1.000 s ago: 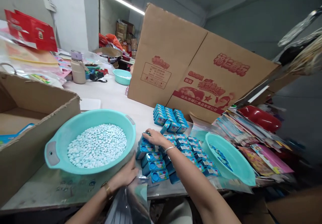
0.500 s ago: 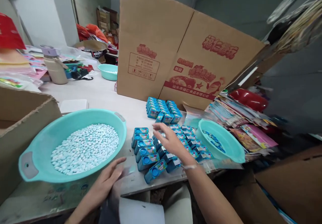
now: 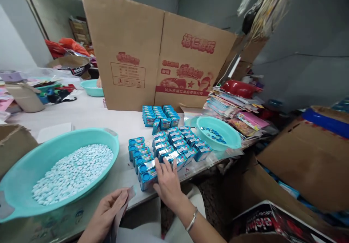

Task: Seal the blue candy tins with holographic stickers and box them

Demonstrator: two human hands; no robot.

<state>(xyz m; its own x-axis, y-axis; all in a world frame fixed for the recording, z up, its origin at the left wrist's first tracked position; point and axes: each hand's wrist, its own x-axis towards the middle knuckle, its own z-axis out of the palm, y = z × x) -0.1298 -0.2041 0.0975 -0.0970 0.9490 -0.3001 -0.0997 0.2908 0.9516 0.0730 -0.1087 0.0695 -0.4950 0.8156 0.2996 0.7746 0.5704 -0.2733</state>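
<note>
My left hand (image 3: 110, 208) is closed at the table's near edge, pinching a translucent plastic sheet (image 3: 131, 194) between thumb and fingers. To its right, my right hand (image 3: 169, 183) has its fingers spread, with the fingertips at the near end of the small blue boxes. The nearest blue box (image 3: 148, 179) in the left row has a round mark on top and touches the thumb side of that hand. More blue boxes (image 3: 177, 144) stand in close rows just beyond, and another group (image 3: 160, 115) stands farther back.
A large turquoise basin (image 3: 109, 155) of pale candies stands left. At right, a smaller turquoise basin (image 3: 231, 135) holds small blue pieces. A tall cardboard carton (image 3: 131, 28) stands behind the boxes. Stacked printed packaging (image 3: 226, 104) lies right, and open cartons (image 3: 305, 155) stand beside the table.
My right hand has come down and nearer to the front boxes. The slanted front box now lines up with the left row. My left hand has closed on the plastic sheet. The view has turned right.
</note>
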